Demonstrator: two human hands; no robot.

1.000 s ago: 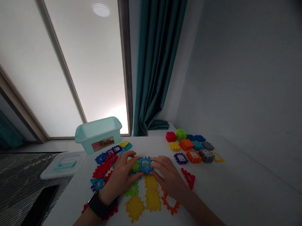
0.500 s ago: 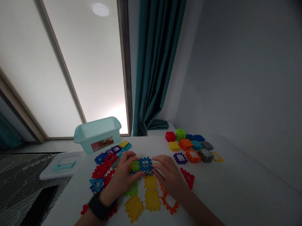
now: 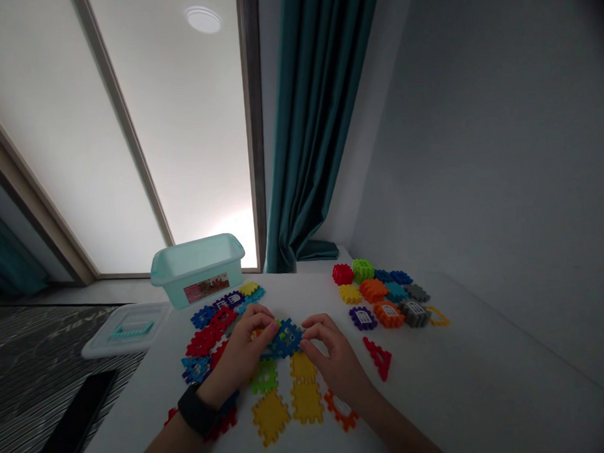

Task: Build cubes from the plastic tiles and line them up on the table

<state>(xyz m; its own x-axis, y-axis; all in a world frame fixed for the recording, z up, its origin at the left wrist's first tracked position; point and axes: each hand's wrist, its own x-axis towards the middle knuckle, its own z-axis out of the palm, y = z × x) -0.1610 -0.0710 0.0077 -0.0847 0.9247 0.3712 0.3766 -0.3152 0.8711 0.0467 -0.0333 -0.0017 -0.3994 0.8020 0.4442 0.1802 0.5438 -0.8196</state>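
Note:
Between my two hands is a blue notched interlocking building tile (image 3: 287, 337), tilted, with bits of green and orange behind it. My left hand (image 3: 250, 345), with a dark watch (image 3: 196, 408) on its wrist, grips the left side with thumb and fingers. My right hand (image 3: 332, 352) pinches the tile's right edge; its fingertips partly hide the contact. Below the hands lie joined yellow tiles (image 3: 306, 400), a single yellow tile (image 3: 271, 417), a green tile (image 3: 264, 375) and an orange tile (image 3: 341, 410), which my right hand partly covers.
Red tiles (image 3: 203, 341) and blue ones lie left of my hands. Stacked coloured tiles (image 3: 373, 290) stand at the back right, near a red triangular piece (image 3: 378, 358). A mint tub (image 3: 198, 268), its lid (image 3: 124, 331) and a black phone (image 3: 73, 423) are on the left.
The blue tile has turned and tipped between my hands, no longer lying square. My right fingers have shifted slightly along its edge, and the view has moved a little.

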